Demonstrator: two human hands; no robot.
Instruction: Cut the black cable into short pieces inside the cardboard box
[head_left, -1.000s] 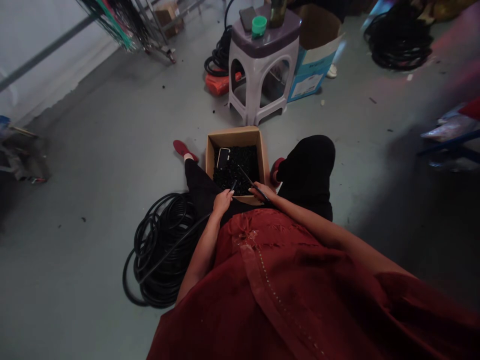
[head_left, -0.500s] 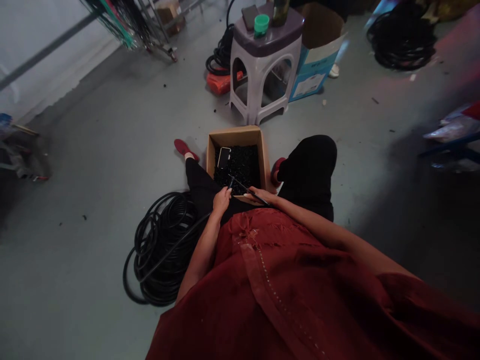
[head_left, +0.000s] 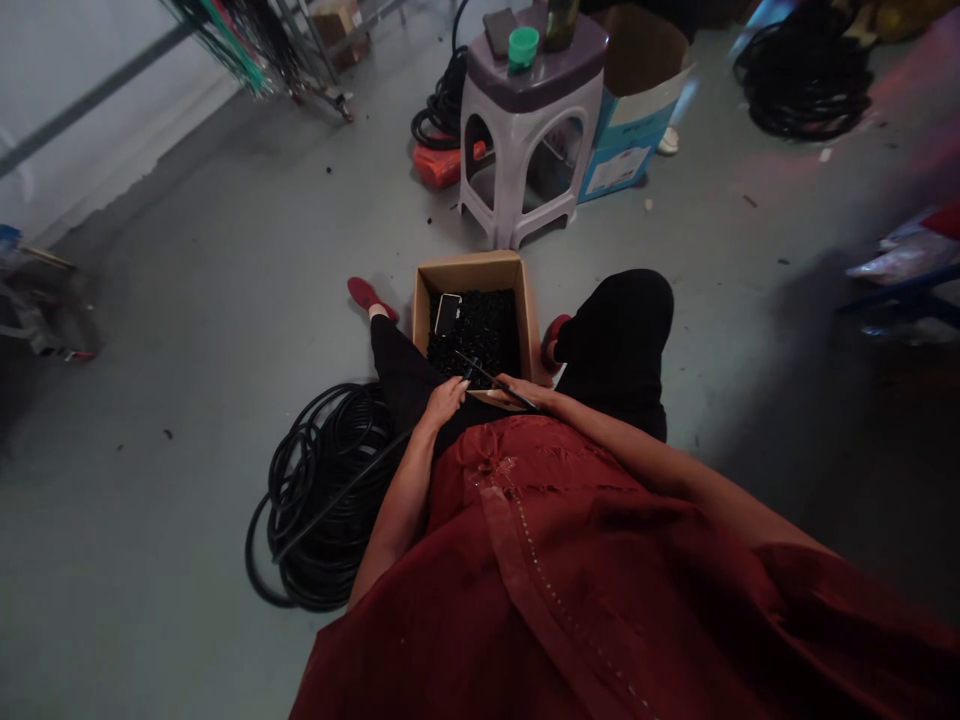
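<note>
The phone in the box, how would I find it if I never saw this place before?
Start at the white plastic stool with the purple top, then look just in front of it at the open cardboard box on the floor between the person's legs. The box is full of small black pieces. The phone lies in its far left corner, the only flat, shiny, light-edged rectangle there.

Matt cardboard box (head_left: 472, 272) — glossy black hose (head_left: 322, 500)
</note>
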